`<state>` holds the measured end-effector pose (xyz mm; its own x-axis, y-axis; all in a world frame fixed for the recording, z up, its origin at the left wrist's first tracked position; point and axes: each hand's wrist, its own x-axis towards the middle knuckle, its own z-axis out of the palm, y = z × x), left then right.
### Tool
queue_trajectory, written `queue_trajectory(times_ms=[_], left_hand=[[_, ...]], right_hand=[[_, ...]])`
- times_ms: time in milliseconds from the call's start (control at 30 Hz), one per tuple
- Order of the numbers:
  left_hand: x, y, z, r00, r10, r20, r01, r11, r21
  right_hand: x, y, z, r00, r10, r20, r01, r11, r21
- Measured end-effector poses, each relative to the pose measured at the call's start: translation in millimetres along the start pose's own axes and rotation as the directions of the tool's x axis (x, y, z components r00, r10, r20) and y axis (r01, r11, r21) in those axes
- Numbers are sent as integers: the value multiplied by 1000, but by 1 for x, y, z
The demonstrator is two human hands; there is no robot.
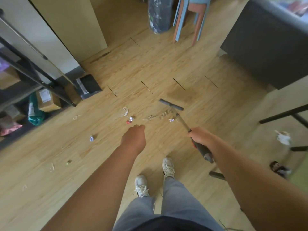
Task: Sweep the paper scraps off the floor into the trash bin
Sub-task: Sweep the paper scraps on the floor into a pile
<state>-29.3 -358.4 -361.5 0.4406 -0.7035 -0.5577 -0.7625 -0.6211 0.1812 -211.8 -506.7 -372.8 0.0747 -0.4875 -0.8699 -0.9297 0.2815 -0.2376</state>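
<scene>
Gripping the broom handle (198, 147), right hand (200, 137) sets the broom head (171, 105) just beyond the paper scraps (128, 116); left hand (135, 137) loosely curled, probably empty. Risk: hard stroke scatters light scraps sideways. No bin visible.

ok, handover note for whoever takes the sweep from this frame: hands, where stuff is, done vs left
Right hand: closed around the broom handle, broom head on the floor just past the scraps.
Left hand: loosely closed, holding nothing, hovering over the floor.
Scraps: a cluster left of the broom head, curls right by it, one crumpled piece further left, loose bits lower left, a wad under the table on the right.
Dustpan stands by the wall, upper left. No trash bin identifiable in view.
Done: nothing gathered into a pile yet.
Left: gather all scraps, load the dustpan, empty into the bin.
</scene>
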Motion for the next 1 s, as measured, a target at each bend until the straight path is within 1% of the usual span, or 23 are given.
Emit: queue_trajectory(times_ms=[67, 133, 267, 367, 433, 533, 733, 867, 933, 1000], left_hand=[[-4, -1, 5, 1000, 13, 4, -13, 1000, 12], [-10, -3, 12, 1000, 24, 16, -24, 1000, 14], [-20, -11, 23, 999, 45, 19, -45, 999, 11], [-25, -21, 27, 999, 36, 22, -36, 999, 9], [-27, -28, 27, 999, 24, 25, -24, 1000, 12], [-33, -41, 26, 1000, 0, 19, 0, 1000, 3], [-45, -73, 21, 997, -78, 10, 79, 997, -27], [-54, -95, 15, 991, -135, 11, 136, 990, -36], [-58, -107, 11, 987, -158, 2, 158, 987, -40], [-63, -119, 7, 984, -180, -7, 180, 982, -51]], right_hand=[[-1, 12, -2, 999, 29, -26, -27, 998, 61], [-8, 20, 0, 998, 61, -18, -58, 990, 129], [-21, 25, 16, 993, 72, 91, -96, 952, 289], [-26, 20, 36, 986, 89, 143, -138, 914, 381], [-29, 12, 48, 974, 97, 206, -179, 887, 426], [-36, -4, 65, 957, 94, 273, -203, 893, 402], [-51, -25, 103, 924, 23, 382, -162, 928, 337], [-55, -40, 114, 889, -12, 458, -83, 979, 187], [-60, -51, 118, 883, -15, 470, -61, 987, 147], [-67, -61, 124, 895, -34, 445, -14, 994, 104]])
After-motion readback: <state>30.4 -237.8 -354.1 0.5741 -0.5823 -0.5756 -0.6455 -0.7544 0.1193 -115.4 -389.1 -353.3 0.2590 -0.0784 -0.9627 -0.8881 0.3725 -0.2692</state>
